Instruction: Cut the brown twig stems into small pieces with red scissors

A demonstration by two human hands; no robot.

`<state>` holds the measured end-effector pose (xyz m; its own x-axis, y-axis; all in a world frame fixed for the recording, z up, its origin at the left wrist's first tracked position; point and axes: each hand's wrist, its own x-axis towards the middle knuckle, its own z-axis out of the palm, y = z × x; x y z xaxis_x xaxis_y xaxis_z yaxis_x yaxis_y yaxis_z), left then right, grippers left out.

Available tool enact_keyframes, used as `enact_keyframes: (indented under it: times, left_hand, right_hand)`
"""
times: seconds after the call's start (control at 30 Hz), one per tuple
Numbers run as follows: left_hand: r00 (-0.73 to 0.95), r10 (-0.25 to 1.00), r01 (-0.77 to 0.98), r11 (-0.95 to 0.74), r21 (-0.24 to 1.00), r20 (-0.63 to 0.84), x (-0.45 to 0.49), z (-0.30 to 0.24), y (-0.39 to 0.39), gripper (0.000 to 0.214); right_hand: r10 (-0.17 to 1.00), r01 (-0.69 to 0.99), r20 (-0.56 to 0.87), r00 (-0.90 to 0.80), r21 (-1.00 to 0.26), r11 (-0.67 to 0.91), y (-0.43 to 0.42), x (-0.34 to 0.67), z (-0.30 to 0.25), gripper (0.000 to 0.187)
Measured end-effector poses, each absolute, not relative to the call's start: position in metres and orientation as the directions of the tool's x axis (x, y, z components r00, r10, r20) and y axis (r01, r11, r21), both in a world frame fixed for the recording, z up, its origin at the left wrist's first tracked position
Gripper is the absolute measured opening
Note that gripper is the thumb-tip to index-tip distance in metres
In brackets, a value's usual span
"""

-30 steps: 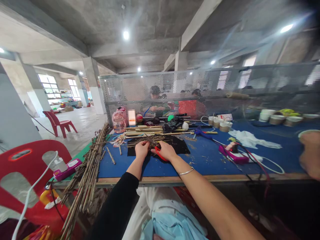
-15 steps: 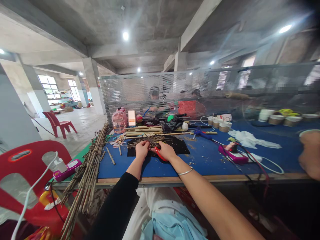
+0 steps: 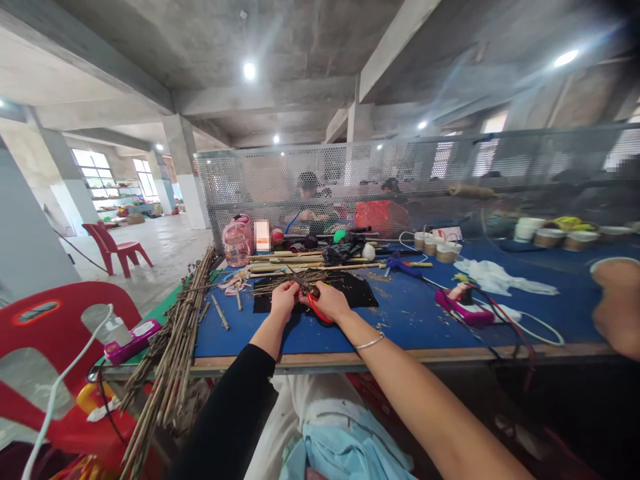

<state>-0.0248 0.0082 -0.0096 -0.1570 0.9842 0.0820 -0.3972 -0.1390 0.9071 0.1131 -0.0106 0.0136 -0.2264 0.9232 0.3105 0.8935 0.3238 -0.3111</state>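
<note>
Red-handled scissors (image 3: 318, 309) are in my right hand (image 3: 329, 301), their dark blades pointing up and left over the twigs. My left hand (image 3: 285, 299) is closed beside the blades, fingers pinched at the thin brown twigs (image 3: 310, 280); exactly what lies between the fingertips is too small to make out. Both hands almost touch above a black cloth (image 3: 360, 293) that lies on the blue table top (image 3: 280, 337). More twigs are spread across the cloth behind my hands.
A bundle of long dry sticks (image 3: 173, 363) hangs over the table's left edge. Behind the cloth lie bamboo poles (image 3: 290, 260) and a blue glue gun (image 3: 403, 266). A purple power strip (image 3: 463, 310) sits at right, with a co-worker's arm (image 3: 617, 307) beyond. Mesh screen (image 3: 280, 180) closes the back.
The scissors have turned slightly, and their blades show more clearly above my fingers. My hands stay in nearly the same place; the whole view has shifted a little.
</note>
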Motion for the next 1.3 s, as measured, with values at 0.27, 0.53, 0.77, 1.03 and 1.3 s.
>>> enact_keyframes:
  times: [0.27,0.53,0.77,1.03,1.3]
  left_hand:
    - [-0.194,0.981,-0.418,-0.071,0.906,-0.013,-0.024,-0.006,0.006,0.014]
    - [-0.225,0.974,-0.420,-0.070,0.905,-0.029,-0.024,-0.006,0.006,0.011]
    - [-0.231,0.973,-0.338,-0.094,0.936,0.014,-0.022,-0.006,0.007,0.012]
    - [-0.272,0.943,-0.044,-0.211,0.976,0.192,-0.023,-0.005,0.000,0.007]
    - [-0.309,0.891,0.323,-0.231,0.918,0.334,-0.030,-0.007,-0.001,0.018]
  right_hand:
    - [0.934,0.922,0.282,-0.219,-0.254,0.292,-0.007,0.116,0.012,0.063]
    - [0.934,0.923,0.286,-0.212,-0.257,0.288,-0.005,0.115,0.009,0.062]
    - [0.894,0.894,0.357,-0.271,-0.251,0.371,-0.005,0.116,0.010,0.058]
    - [0.894,0.898,0.351,-0.278,-0.236,0.372,-0.006,0.117,0.012,0.056]
    - [0.927,0.918,0.287,-0.240,-0.244,0.314,-0.008,0.115,0.012,0.057]
